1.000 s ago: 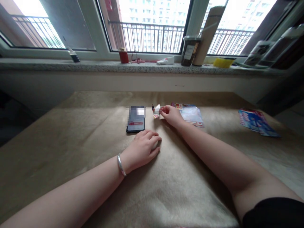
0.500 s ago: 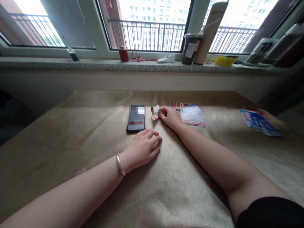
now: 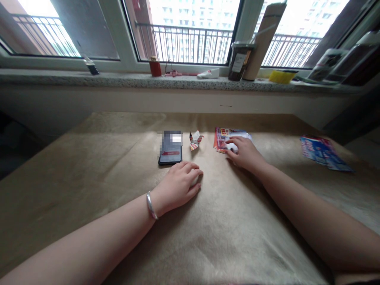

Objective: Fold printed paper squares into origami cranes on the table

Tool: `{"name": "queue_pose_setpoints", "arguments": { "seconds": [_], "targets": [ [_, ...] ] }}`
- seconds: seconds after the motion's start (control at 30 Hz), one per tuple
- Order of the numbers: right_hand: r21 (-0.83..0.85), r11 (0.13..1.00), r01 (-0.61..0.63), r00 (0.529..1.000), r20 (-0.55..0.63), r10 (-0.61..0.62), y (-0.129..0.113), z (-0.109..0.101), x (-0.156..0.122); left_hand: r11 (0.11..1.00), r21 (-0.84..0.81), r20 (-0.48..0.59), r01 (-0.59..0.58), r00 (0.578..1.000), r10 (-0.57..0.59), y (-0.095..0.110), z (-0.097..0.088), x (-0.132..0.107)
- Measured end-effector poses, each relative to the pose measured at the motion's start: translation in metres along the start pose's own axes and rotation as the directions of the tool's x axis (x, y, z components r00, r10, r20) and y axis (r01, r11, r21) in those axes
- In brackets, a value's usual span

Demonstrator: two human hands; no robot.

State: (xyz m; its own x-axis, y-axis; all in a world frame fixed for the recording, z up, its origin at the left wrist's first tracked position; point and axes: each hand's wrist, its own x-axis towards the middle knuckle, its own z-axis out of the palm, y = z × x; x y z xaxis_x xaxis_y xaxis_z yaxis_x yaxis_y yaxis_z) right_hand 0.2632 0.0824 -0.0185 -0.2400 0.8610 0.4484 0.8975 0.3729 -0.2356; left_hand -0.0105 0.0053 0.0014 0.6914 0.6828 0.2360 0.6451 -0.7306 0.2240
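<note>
My left hand (image 3: pixel 179 184), with a silver bangle at its wrist, rests on the table with curved fingers. Something pale shows between its thumb and fingers, mostly hidden; I cannot make out what it is. Just beyond it lies a phone (image 3: pixel 170 152) with a partly blurred screen. A folded paper crane (image 3: pixel 195 140) stands on the table to the phone's right, free of both hands. My right hand (image 3: pixel 245 152) is over a stack of printed flyers (image 3: pixel 221 138), its thumb and fingers apart at the near side of the stack.
Another fan of blue and red flyers (image 3: pixel 325 154) lies at the table's right. Along the windowsill (image 3: pixel 118 81) stand a red jar (image 3: pixel 154 67), a dark lidded container (image 3: pixel 239 61), a cardboard tube (image 3: pixel 263 39) and a yellow item (image 3: pixel 280 76).
My right hand has let go of the paper crane and moved right onto the stack of flyers. The crane stays where it was. My left hand has barely moved.
</note>
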Motion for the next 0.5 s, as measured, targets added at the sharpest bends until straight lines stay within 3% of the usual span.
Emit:
{"name": "queue_pose_setpoints", "arguments": {
  "seconds": [0.23, 0.5],
  "targets": [
    [-0.117, 0.993, -0.008, 0.991, 0.134, 0.024, 0.0000, -0.0018, -0.0066, 1.000, -0.007, 0.002, -0.002, 1.000, 0.002, -0.0001, 0.0003, -0.0001],
    [-0.281, 0.959, 0.046, 0.984, 0.176, 0.004, -0.0064, -0.0099, -0.0093, 1.000, -0.009, 0.014, -0.010, 1.000, 0.011, -0.0023, 0.0001, 0.0004]
  ]
}}
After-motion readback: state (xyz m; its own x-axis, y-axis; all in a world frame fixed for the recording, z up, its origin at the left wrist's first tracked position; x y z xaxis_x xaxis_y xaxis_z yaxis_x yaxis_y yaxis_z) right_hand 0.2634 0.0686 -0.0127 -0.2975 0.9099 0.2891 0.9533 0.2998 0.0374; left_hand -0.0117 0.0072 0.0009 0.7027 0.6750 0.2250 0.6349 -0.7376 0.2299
